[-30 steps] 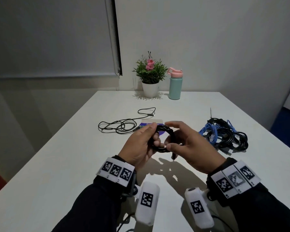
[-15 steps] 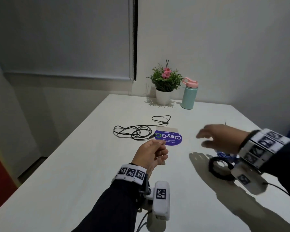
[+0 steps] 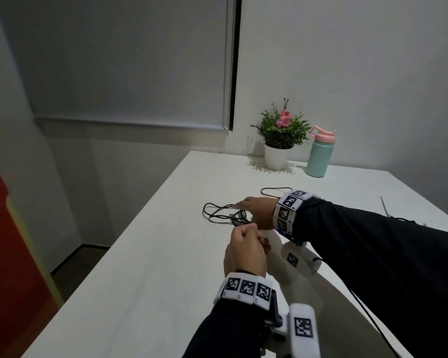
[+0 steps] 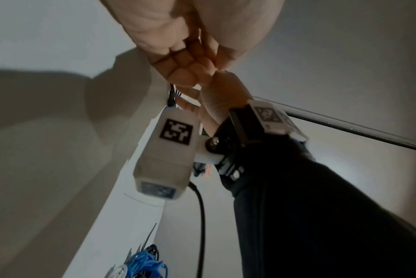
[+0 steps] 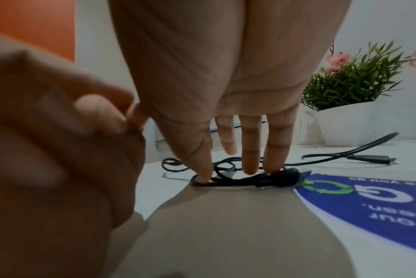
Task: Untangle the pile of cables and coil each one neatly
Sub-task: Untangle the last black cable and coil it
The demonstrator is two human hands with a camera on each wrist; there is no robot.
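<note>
A thin black cable (image 3: 219,215) lies loosely tangled on the white table (image 3: 140,280), left of centre. My right hand (image 3: 243,210) reaches across onto it with straight fingers. In the right wrist view the fingertips (image 5: 203,176) press on the cable (image 5: 235,181) next to its black plug (image 5: 279,176). My left hand (image 3: 248,244) hovers just in front as a fist. Its curled fingers (image 4: 190,64) hold nothing I can see. The blue and black cable pile (image 4: 145,263) shows only in the left wrist view; my right arm hides it from the head camera.
A blue printed card (image 5: 368,203) lies right of the plug. The cable's other connector (image 5: 368,159) rests further back. A potted plant (image 3: 281,135) and a mint bottle (image 3: 320,153) stand at the table's far edge. The table's left edge drops to the floor.
My right hand has left the coiled black cable on the right and crossed left onto the thin cable. My view has swung left. The left hand stays curled.
</note>
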